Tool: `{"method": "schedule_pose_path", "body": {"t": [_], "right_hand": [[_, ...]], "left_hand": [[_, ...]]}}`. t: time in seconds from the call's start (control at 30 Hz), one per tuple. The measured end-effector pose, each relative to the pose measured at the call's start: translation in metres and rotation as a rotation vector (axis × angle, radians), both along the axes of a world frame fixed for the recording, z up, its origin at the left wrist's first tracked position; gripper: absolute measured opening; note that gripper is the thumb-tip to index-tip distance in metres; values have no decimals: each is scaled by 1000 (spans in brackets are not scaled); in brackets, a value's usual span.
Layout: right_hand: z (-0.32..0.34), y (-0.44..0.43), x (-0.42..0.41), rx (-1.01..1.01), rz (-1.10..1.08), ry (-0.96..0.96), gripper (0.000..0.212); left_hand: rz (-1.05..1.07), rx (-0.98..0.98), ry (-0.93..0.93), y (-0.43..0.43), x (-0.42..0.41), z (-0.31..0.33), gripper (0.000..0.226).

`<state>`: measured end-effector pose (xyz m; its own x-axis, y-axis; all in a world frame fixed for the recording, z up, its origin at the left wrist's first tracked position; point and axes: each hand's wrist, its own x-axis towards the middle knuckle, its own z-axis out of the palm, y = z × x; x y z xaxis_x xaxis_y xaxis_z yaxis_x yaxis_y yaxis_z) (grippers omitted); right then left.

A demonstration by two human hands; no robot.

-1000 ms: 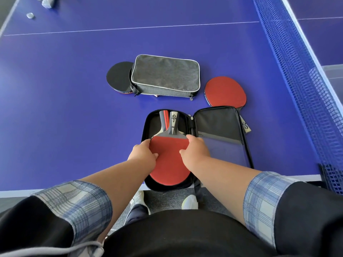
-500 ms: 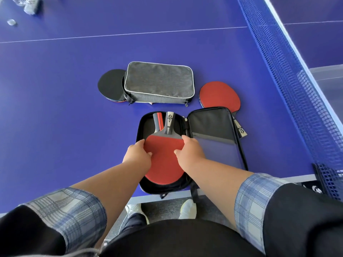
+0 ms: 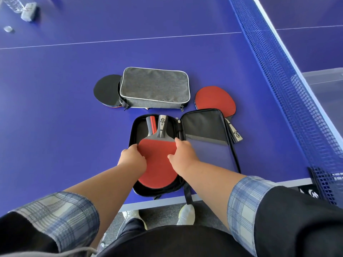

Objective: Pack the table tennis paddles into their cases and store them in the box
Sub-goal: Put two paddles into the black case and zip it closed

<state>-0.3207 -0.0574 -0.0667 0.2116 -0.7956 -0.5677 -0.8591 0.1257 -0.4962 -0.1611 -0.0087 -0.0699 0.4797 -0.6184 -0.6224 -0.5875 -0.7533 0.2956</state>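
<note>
An open black case (image 3: 207,127) lies at the near edge of the blue table. A red paddle (image 3: 157,164) rests face up in its left half, with a second handle showing beside its own. My left hand (image 3: 132,156) grips the blade's left edge. Opposite it, my right hand (image 3: 182,153) grips the right edge. A closed grey case (image 3: 155,88) lies further back, with a black paddle (image 3: 106,90) half under its left end. Another red paddle (image 3: 215,100) lies behind the open lid, its handle poking out on the right.
The blue net (image 3: 289,86) runs along the right side. Beyond the net stands a clear plastic box (image 3: 323,84). A clear bottle (image 3: 20,8) and a small cap (image 3: 8,29) lie far left. The table's near edge (image 3: 241,188) is just below the case.
Both hands stay on the red paddle in the case. The camera view has drifted a little; the paddle sits slightly deeper in the case's left half.
</note>
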Motion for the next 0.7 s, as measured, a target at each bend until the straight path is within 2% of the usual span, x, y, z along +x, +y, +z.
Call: {"method": "schedule_pose_path", "body": {"t": [0.07, 0.13, 0.23, 0.3, 0.4, 0.47, 0.5, 0.57, 0.6, 0.67, 0.7], "right_hand": [[1, -3, -6, 8, 11, -15, 74], [5, -5, -21, -33, -48, -75, 72], [10, -10, -62, -201, -259, -110, 58], [6, -15, -98, -283, -399, -4, 53], [-5, -17, -145, -170, -523, 138, 58], [-11, -14, -160, -21, -551, 91, 58], [-13, -13, -164, 15, -547, 61, 48], [-13, -14, -169, -18, -499, 46, 11], [-10, -14, -170, -49, -483, 40, 2], [2, -12, -170, -105, -479, -46, 2], [9, -9, -170, -108, -507, -153, 5]], "left_hand": [[64, 8, -58, -2, -8, 5, 55], [69, -47, -148, -2, -22, 11, 65], [-141, -210, -162, -7, -49, 19, 74], [-372, -253, -105, -15, -70, 21, 69], [-660, -209, 47, -28, -107, 17, 58], [-751, -121, 138, -34, -131, 13, 58], [-773, -84, 170, -37, -142, 11, 57], [-755, -76, 225, -41, -161, 12, 53], [-700, -93, 260, -43, -169, 14, 51], [-524, -117, 341, -49, -181, 21, 51], [-422, -138, 370, -53, -186, 26, 53]]}}
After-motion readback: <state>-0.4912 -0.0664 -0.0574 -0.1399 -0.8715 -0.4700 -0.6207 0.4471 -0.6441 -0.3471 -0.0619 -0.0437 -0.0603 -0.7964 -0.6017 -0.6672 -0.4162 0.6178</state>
